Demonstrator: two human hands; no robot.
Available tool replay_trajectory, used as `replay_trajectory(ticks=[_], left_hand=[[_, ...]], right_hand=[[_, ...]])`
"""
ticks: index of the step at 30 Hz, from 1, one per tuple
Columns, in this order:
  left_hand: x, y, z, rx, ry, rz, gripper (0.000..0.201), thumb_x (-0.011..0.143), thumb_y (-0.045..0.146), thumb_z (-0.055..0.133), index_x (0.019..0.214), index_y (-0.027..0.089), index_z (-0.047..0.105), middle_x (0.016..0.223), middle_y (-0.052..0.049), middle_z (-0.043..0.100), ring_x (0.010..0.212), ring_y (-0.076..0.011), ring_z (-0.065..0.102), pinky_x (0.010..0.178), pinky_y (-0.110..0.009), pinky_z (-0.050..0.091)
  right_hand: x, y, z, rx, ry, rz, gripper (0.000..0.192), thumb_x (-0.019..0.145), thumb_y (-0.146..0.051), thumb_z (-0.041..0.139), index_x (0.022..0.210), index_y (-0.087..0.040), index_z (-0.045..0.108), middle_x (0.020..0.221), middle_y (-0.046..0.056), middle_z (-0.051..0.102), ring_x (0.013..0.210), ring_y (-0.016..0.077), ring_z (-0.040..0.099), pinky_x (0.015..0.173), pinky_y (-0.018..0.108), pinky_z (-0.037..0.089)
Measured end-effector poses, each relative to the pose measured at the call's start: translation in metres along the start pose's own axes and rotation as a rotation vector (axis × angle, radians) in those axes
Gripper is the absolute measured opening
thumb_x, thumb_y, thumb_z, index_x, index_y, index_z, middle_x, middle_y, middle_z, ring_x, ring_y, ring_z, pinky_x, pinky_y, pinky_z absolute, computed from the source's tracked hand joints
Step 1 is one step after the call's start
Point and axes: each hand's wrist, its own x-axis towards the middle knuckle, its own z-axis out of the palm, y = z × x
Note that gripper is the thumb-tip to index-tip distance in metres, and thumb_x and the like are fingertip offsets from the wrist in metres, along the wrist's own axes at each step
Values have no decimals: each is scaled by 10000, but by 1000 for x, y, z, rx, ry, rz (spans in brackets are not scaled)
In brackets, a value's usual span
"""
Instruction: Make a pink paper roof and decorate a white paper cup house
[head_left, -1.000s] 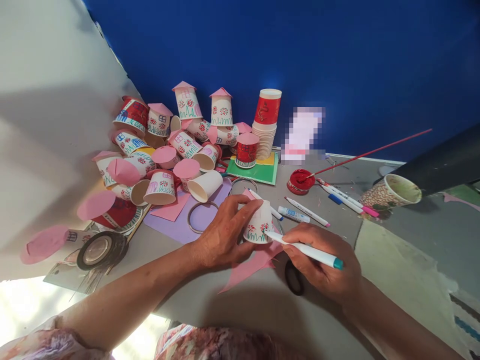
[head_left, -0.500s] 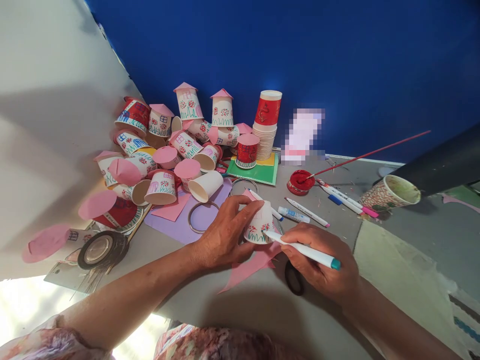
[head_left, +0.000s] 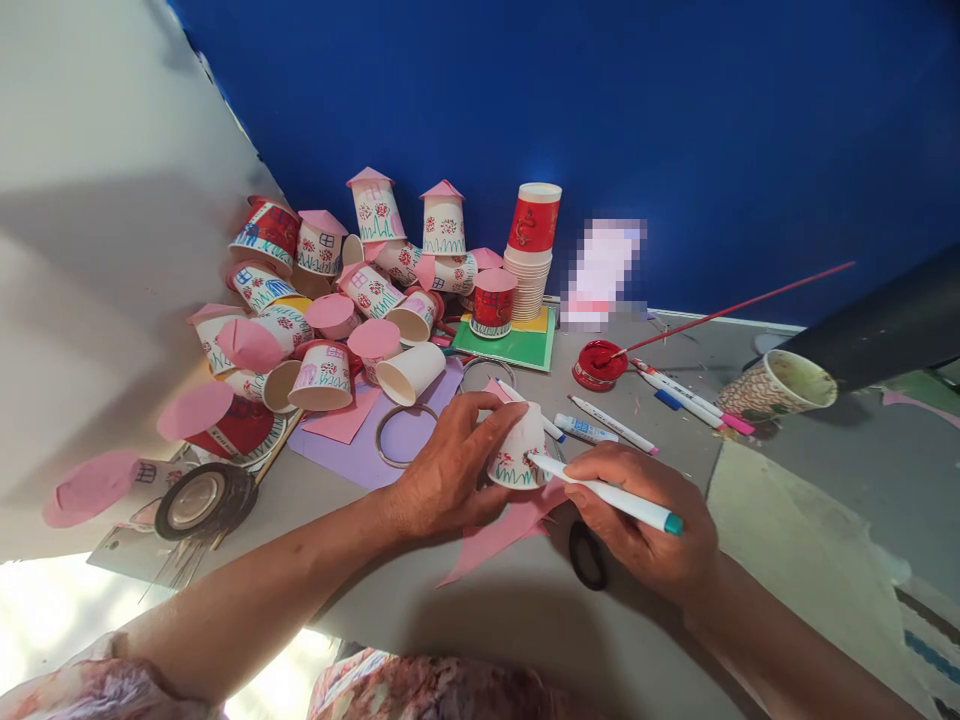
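Grey table (head_left: pixel 525 620): left hand (head_left: pixel 442 475) fingers grip cup (head_left: pixel 517 448); right hand (head_left: pixel 645 525) fingers clasp marker (head_left: pixel 607 493).

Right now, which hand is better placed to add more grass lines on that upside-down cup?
The right hand: it grips the marker with the tip at the cup. The left hand steadies the cup.

Bare grey table (head_left: pixel 525 620) lies open toward me and to my right, while the heap of decorated cups (head_left: pixel 330 300) crowds my left, loose markers (head_left: pixel 607 425) and the red paint lid (head_left: pixel 598 363) block ahead, and scissors (head_left: pixel 586 555) lie under my right hand (head_left: pixel 645 520).
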Motion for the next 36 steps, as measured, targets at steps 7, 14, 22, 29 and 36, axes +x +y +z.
replay_trajectory(ticks=[7, 14, 22, 29, 36], left_hand=[[-2, -2, 2, -6, -4, -4, 802, 848, 242, 750, 1528, 266, 326, 1362, -156, 461, 1250, -325, 525, 1030, -518, 522], [-1, -2, 1, -6, 0, -3, 809, 861, 260, 750, 1540, 289, 311, 1360, -155, 460, 1254, -331, 528, 1023, -526, 526], [-1, 0, 0, -15, -11, -16, 795, 864, 252, 746, 1538, 284, 325, 1360, -155, 465, 1269, -328, 519, 1041, -524, 518], [0, 2, 0, -23, -6, -23, 790, 850, 213, 720, 1533, 280, 331, 1357, -153, 464, 1261, -329, 517, 1038, -531, 518], [0, 0, 0, -22, -10, -23, 791, 835, 207, 735, 1517, 269, 338, 1351, -152, 453, 1267, -328, 509, 1049, -528, 514]], right_hand=[[1, -1, -1, 21, 17, 9, 101, 983, -179, 613, 1044, -247, 656, 839, 22, 779, 739, 194, 758, 674, 316, 620], [0, -1, -1, 16, 18, 14, 114, 979, -166, 619, 1054, -246, 649, 864, 20, 781, 780, 186, 758, 708, 297, 615], [0, 0, -2, 0, 13, 38, 109, 979, -175, 607, 1033, -258, 651, 846, 14, 782, 769, 189, 763, 698, 297, 615], [3, -1, -4, -16, 42, 51, 87, 973, -179, 612, 994, -239, 671, 818, 20, 777, 726, 188, 761, 673, 295, 612], [2, 1, -5, -32, 15, 54, 75, 991, -192, 604, 991, -239, 662, 826, 19, 776, 746, 181, 757, 682, 281, 600]])
